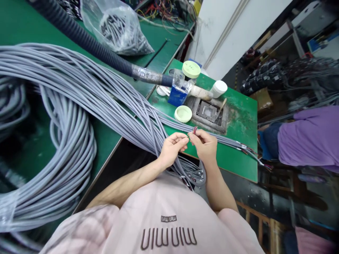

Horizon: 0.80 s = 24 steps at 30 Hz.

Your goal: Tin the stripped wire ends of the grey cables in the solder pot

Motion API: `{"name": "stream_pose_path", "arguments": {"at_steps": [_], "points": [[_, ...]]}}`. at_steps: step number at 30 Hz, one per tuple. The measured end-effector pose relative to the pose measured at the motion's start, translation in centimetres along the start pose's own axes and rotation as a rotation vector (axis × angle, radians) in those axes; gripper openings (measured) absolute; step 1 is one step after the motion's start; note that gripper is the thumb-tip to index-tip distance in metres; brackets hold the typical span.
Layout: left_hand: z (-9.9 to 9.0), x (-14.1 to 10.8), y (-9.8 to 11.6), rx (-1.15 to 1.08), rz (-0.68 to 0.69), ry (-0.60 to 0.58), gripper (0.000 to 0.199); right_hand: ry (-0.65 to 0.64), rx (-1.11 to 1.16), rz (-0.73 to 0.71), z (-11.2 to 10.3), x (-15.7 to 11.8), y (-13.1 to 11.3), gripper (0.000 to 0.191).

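Observation:
Close together at the near edge of the green table (238,160), both hands meet at thin red wire ends (195,130). My right hand (206,144) is closed on these wires, which stick up between thumb and forefinger. My left hand (173,146) is pinched, its fingertips almost touching the right ones; what it holds, if anything, is too small to make out. A long bundle of grey cables (127,121) runs from the left, behind both hands, to stripped ends with coloured wires at the right. More cable ends hang below my hands.
Behind the hands, a soldering pot (209,112) with a stick sits near a white jar (219,89), green lids (183,114) and a blue box (178,96). A black hose (106,53) crosses from upper left. A person in purple (308,137) is at the right.

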<state>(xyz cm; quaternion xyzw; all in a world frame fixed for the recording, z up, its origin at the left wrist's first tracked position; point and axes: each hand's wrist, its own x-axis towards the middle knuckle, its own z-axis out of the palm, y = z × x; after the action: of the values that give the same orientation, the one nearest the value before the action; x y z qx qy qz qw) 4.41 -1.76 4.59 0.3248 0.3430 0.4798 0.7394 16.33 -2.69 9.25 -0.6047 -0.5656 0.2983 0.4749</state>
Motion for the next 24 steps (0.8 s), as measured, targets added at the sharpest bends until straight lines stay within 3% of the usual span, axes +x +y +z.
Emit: {"name": "stream_pose_path", "arguments": {"at_steps": [2, 4, 7, 10, 18, 24], "points": [[-0.6, 0.3, 0.7, 0.147, 0.086, -0.043, 0.029, -0.014, -0.057, 0.001, -0.3, 1.6, -0.2, 0.020], [-1.8, 0.7, 1.5, 0.388, 0.272, -0.052, 0.026, -0.048, -0.139, 0.008, -0.6, 3.7, -0.1, 0.023], [-4.1, 1.4, 2.2, 0.839, 0.619, 0.036, 0.016, -0.138, -0.291, 0.009, -0.9, 7.4, 0.4, 0.023], [-6.1, 2.2, 2.1, 1.126, 0.768, 0.087, 0.015, -0.232, -0.466, 0.010, -0.5, 10.7, 1.2, 0.025], [-7.2, 2.7, 0.9, 1.306, 0.814, 0.029, 0.015, -0.459, -0.982, 0.044, 1.2, 15.0, 2.2, 0.019], [-7.4, 2.8, 0.9, 1.265, 0.851, 0.033, 0.014, -0.513, -1.100, 0.033, 1.9, 15.3, 2.4, 0.018]]}}
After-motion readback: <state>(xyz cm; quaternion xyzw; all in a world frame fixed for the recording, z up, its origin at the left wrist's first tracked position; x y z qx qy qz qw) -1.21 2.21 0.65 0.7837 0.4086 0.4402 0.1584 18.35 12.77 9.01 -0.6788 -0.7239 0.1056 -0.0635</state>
